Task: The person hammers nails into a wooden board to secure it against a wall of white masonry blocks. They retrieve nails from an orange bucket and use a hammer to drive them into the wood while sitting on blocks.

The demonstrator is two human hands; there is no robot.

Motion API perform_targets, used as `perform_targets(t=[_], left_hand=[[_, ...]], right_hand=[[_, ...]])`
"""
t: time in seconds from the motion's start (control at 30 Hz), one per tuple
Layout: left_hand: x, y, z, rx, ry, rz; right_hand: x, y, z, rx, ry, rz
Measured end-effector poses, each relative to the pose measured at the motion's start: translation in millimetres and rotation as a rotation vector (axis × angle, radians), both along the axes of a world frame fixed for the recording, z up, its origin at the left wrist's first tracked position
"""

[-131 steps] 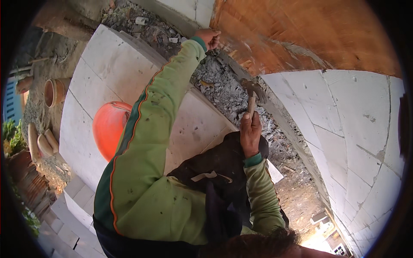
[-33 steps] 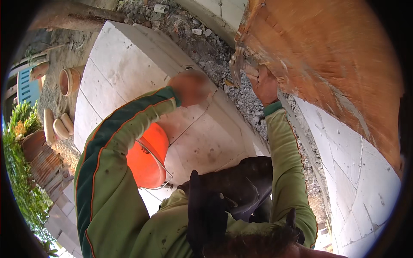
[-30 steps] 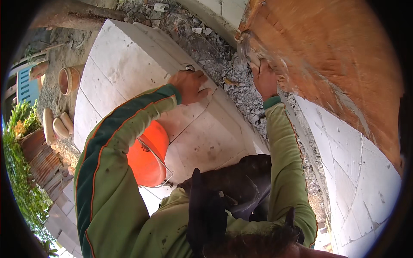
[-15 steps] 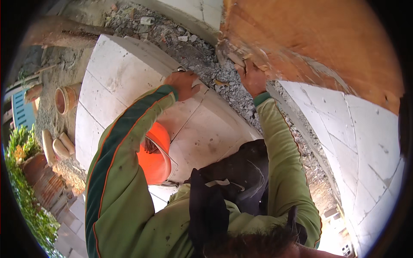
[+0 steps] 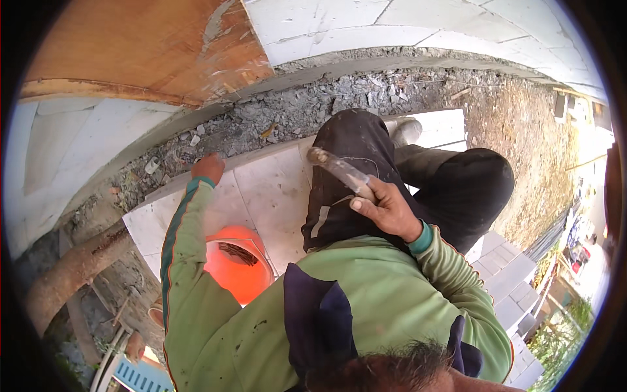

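Observation:
My right hand (image 5: 390,210) is raised over my dark-trousered thigh, closed around a short rod-like tool (image 5: 343,173). The tool has a worn, rounded brown end and a greyish shaft; its other end is hidden in the palm, so its exact kind is unclear. My left hand (image 5: 208,168) is curled low at the far edge of the white block slab (image 5: 274,176), beside the rubble. Its fingers are mostly hidden, and what they hold cannot be made out. Near my left forearm, an orange bucket (image 5: 225,268) with dark rod-like pieces (image 5: 238,253) inside rests on the slab.
An orange-brown wooden board (image 5: 150,49) leans at the upper left, near a white block wall (image 5: 339,23). Broken rubble (image 5: 287,108) fills the strip between wall and slab. A log (image 5: 78,277) lies at left, above a blue plastic crate (image 5: 140,375). Blocks (image 5: 506,277) are stacked at right.
The view has turned, so the board now appears at upper left. My right hand has drawn back from the board's lower edge to over my thigh. My left hand stays by the slab's edge.

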State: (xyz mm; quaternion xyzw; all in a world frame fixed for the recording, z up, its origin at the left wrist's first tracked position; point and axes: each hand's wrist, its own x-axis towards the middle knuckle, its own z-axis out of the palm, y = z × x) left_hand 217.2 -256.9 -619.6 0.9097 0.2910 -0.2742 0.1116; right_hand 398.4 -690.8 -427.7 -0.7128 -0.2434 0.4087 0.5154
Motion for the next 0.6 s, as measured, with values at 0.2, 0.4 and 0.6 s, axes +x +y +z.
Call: perform_targets(t=[0.2, 0.4, 0.6], left_hand=[[21, -43, 67, -0.469, -0.374, 0.095], [-36, -131, 165, -0.228, -0.156, -0.280], [-86, -169, 169, -0.210, -0.294, -0.103]], right_hand=[[-13, -81, 45, 0.243, 0.137, -0.575], [-18, -118, 101, 0.687, 0.007, -0.949], [21, -133, 79, 0.715, -0.150, -1.099]])
